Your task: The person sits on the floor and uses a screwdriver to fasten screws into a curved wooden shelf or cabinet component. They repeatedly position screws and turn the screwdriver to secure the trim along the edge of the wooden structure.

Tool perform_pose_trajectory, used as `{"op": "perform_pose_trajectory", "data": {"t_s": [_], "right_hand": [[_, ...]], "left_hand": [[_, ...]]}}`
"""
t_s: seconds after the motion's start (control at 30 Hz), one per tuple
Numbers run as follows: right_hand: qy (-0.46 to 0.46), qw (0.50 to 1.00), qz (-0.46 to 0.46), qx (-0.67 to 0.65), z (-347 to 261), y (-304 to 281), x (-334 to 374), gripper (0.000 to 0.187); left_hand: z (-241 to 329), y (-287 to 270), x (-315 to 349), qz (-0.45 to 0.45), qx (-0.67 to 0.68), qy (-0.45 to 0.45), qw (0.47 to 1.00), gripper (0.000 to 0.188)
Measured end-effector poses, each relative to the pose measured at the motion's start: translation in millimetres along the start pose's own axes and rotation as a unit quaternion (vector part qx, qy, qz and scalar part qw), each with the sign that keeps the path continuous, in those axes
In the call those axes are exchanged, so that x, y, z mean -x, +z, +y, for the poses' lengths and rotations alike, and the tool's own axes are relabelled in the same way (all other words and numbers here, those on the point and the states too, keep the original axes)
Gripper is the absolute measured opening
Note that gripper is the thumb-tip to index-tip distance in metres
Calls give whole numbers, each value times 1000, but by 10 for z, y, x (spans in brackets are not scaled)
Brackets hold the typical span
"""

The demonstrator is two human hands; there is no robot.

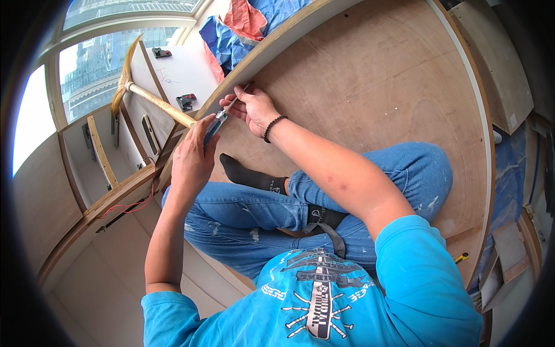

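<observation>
My left hand [193, 151] is wrapped round the blue see-through handle of a screwdriver [216, 125]. The metal shaft slants up and to the right, toward the inner face of a raised wooden rim [263, 52]. Near the shaft's far end, my right hand [254, 110] has its thumb and fingers about it, with a dark bead bracelet at the wrist. Whatever the tip meets is hidden by the right fingers or too small to make out. Both hands are just above the brown wooden panel [370, 81] on which I sit cross-legged.
A straw broom [156, 103] leans across the open cabinet compartments [95, 150] at the left, its handle end beside my left hand. Blue and red sheeting [231, 37] lies beyond the rim. Thin red wire [136, 203] hangs at the left. A yellow cutter [461, 258] lies at the right.
</observation>
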State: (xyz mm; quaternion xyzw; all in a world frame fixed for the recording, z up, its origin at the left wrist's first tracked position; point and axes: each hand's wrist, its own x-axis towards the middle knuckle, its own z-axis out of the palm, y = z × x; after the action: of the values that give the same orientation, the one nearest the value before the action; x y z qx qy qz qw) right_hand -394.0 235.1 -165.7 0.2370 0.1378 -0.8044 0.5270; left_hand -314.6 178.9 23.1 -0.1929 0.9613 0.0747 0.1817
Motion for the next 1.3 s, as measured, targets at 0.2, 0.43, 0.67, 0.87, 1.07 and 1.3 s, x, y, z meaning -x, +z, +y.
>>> {"op": "perform_pose_trajectory", "data": {"t_s": [0.2,0.43,0.67,0.87,1.07,1.3], "right_hand": [[6,1000,-5,4,-8,-13,-40,22],[20,1000,-16,-17,-49,-62,-96,31],[21,999,-21,-15,-40,-35,-64,34],[9,999,-45,-9,-47,-101,-106,33],[30,999,-35,-10,-50,-32,-49,31],[21,999,-31,-3,-61,-62,-96,29]], "left_hand": [[-50,44,-26,37,-109,73,991,38],[34,33,-212,67,-160,139,975,35],[6,-40,-423,-6,193,-171,966,35],[230,-209,-252,75,-32,60,995,30],[80,-141,-236,78,63,-68,993,28],[124,-266,-83,87,-65,133,985,33]]}}
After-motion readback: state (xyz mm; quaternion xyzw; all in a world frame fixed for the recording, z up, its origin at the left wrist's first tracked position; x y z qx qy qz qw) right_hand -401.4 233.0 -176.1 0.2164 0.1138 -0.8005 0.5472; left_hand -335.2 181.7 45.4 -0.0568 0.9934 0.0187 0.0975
